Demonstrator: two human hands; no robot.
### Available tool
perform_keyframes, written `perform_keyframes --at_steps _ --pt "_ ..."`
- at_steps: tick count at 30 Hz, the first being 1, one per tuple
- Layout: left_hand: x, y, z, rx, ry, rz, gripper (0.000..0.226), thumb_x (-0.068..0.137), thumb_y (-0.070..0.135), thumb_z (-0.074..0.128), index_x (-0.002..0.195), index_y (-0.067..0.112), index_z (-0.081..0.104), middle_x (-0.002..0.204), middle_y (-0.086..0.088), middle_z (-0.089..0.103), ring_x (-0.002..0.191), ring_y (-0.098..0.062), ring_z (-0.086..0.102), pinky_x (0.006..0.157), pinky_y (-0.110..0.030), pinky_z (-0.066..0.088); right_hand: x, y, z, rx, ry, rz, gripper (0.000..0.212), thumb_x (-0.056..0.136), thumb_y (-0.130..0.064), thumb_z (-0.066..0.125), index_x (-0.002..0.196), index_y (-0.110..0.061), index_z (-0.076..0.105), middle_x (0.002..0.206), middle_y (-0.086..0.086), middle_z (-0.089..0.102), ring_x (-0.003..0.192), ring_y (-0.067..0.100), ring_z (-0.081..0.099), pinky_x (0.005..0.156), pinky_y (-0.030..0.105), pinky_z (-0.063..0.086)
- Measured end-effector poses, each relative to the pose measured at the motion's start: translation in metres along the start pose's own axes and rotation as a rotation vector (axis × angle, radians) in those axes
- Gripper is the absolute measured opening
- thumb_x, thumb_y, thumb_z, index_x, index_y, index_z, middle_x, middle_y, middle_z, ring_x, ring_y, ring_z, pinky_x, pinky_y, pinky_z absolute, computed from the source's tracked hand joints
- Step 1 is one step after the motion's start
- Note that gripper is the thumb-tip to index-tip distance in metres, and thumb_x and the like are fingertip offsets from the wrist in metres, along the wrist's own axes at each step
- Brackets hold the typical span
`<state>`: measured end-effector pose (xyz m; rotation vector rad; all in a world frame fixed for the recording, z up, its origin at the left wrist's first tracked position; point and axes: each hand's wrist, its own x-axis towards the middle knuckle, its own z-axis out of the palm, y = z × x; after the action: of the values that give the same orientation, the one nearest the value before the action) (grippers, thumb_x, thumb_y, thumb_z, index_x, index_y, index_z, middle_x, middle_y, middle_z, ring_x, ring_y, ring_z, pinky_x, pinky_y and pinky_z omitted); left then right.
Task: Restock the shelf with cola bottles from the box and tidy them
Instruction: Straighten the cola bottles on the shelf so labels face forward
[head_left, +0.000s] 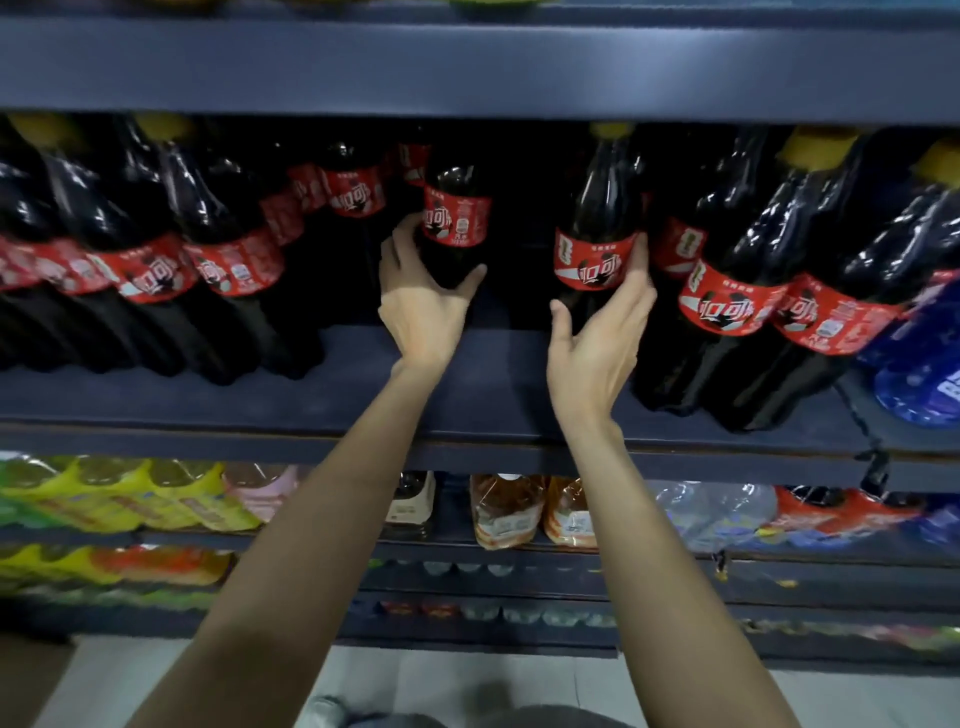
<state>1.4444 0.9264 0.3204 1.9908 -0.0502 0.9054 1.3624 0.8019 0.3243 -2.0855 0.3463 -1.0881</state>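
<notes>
Dark cola bottles with red labels and yellow caps stand in rows on a dark blue shelf (467, 395). My left hand (421, 306) wraps around the lower half of one cola bottle (457, 218) standing deep in the middle gap. My right hand (597, 338) cups another cola bottle (597, 249) just right of the gap, fingers on its right side below the label, thumb on its left. Both bottles are upright. A row of cola bottles (156, 270) fills the left side and another row (753, 306) the right. No box is in view.
The shelf board above (467, 67) hangs low over the bottle caps. A blue-labelled bottle (924, 374) stands at the far right. Lower shelves hold yellow-green packs (119, 499), amber bottles (535, 512) and clear water bottles (711, 512). Pale floor (441, 675) lies below.
</notes>
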Motion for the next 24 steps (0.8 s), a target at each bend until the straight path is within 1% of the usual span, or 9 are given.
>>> perform_keyframes --at_steps 4,6,7,10,13,15,19,22,24 --pt "0.009 0.005 0.011 -0.065 0.117 -0.153 0.075 0.072 0.032 0.08 0.133 0.008 0.043 0.129 -0.006 0.055 0.119 -0.02 0.052 0.095 -0.027 0.043 -0.002 -0.006 0.005 0.081 -0.083 0.0 0.072 0.082 -0.018 0.072 0.138 0.002 0.03 0.13 0.017 0.044 0.117 0.03 0.047 0.091 0.033 0.042" --pt "0.015 0.009 0.02 -0.041 0.156 -0.219 0.075 0.072 0.03 0.08 0.133 0.008 0.043 0.131 -0.006 0.052 0.122 -0.021 0.048 0.093 -0.022 0.038 0.001 -0.009 0.005 0.107 -0.137 0.0 0.079 0.08 -0.018 0.075 0.141 -0.003 0.027 0.135 0.015 0.04 0.122 0.029 0.045 0.094 0.033 0.041" --pt "0.017 0.01 0.023 -0.005 0.164 -0.241 0.075 0.073 0.03 0.08 0.134 0.009 0.042 0.133 -0.006 0.05 0.124 -0.021 0.045 0.091 -0.025 0.039 0.003 -0.01 0.004 0.122 -0.165 -0.007 0.083 0.079 -0.018 0.076 0.144 -0.006 0.025 0.138 0.014 0.039 0.123 0.027 0.044 0.095 0.03 0.04" --pt "0.026 0.007 0.033 0.121 0.19 -0.236 0.077 0.072 0.032 0.08 0.134 0.01 0.041 0.136 -0.008 0.044 0.124 -0.024 0.042 0.086 -0.037 0.047 0.011 -0.011 0.001 0.176 -0.24 -0.023 0.091 0.076 -0.014 0.078 0.147 -0.014 0.021 0.144 0.012 0.036 0.122 0.016 0.038 0.091 0.005 0.025" --pt "0.032 0.004 0.04 0.188 0.196 -0.247 0.076 0.072 0.033 0.079 0.134 0.01 0.041 0.135 -0.009 0.042 0.122 -0.025 0.043 0.082 -0.038 0.05 0.023 -0.004 0.002 0.243 -0.281 -0.024 0.094 0.073 -0.01 0.079 0.147 -0.015 0.021 0.148 0.009 0.033 0.131 0.016 0.035 0.084 -0.012 0.014" --pt "0.033 0.003 0.044 0.232 0.206 -0.261 0.077 0.073 0.033 0.079 0.134 0.01 0.04 0.135 -0.009 0.043 0.121 -0.026 0.044 0.086 -0.038 0.048 0.028 0.0 0.003 0.253 -0.299 -0.028 0.096 0.072 -0.01 0.08 0.147 -0.016 0.021 0.149 0.008 0.032 0.134 0.018 0.034 0.088 -0.01 0.014" --pt "0.032 0.003 0.043 0.321 0.163 -0.306 0.08 0.073 0.039 0.077 0.137 0.01 0.038 0.139 -0.009 0.041 0.123 -0.027 0.044 0.097 -0.043 0.039 0.03 -0.001 0.003 0.23 -0.331 -0.041 0.099 0.071 -0.013 0.082 0.148 -0.016 0.02 0.148 0.008 0.033 0.135 0.02 0.035 0.095 0.005 0.019" --pt "0.023 -0.004 0.024 0.107 0.084 -0.204 0.082 0.071 0.031 0.079 0.139 0.013 0.037 0.139 -0.009 0.039 0.124 -0.026 0.046 0.097 -0.042 0.042 0.028 -0.007 0.007 0.222 -0.364 -0.052 0.098 0.07 -0.014 0.082 0.148 -0.015 0.022 0.145 0.009 0.035 0.133 0.021 0.038 0.092 0.004 0.02" --pt "0.007 -0.009 -0.001 -0.016 0.003 -0.11 0.073 0.074 0.023 0.076 0.137 0.012 0.04 0.136 -0.011 0.041 0.119 -0.025 0.051 0.094 -0.036 0.047 0.024 -0.013 0.012 0.239 -0.403 -0.066 0.098 0.07 -0.016 0.083 0.148 -0.015 0.023 0.145 0.008 0.035 0.131 0.019 0.039 0.089 0.0 0.019"
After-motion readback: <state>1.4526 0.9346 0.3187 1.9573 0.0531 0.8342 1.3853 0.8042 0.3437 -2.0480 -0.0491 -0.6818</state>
